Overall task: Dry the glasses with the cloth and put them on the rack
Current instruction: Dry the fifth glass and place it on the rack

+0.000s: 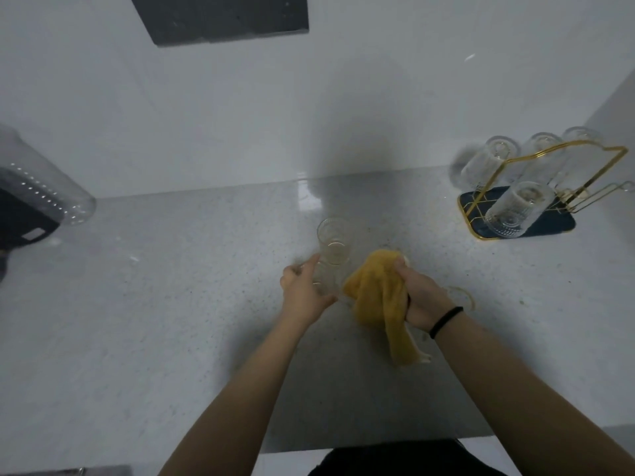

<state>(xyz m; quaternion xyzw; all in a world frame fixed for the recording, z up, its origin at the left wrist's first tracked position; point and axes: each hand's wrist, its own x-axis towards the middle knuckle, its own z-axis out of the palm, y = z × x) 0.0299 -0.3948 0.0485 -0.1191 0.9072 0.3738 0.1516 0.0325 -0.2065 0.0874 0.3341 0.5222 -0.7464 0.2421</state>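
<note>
Now the left hand (302,290) grasps a clear glass (331,255) at the centre of the frame, above the counter (171,321). The right hand (421,297) is clenched around the yellow cloth (376,297), just beside the glass. I think the cloth should go inside the glass while the left hand turns it. At the right edge, the gold rack (556,173) holds 4 glasses; another glass seems hidden behind the right wrist. A plastic container (41,187) lies far left.

Glass (332,250) in left hand (302,292)
</note>
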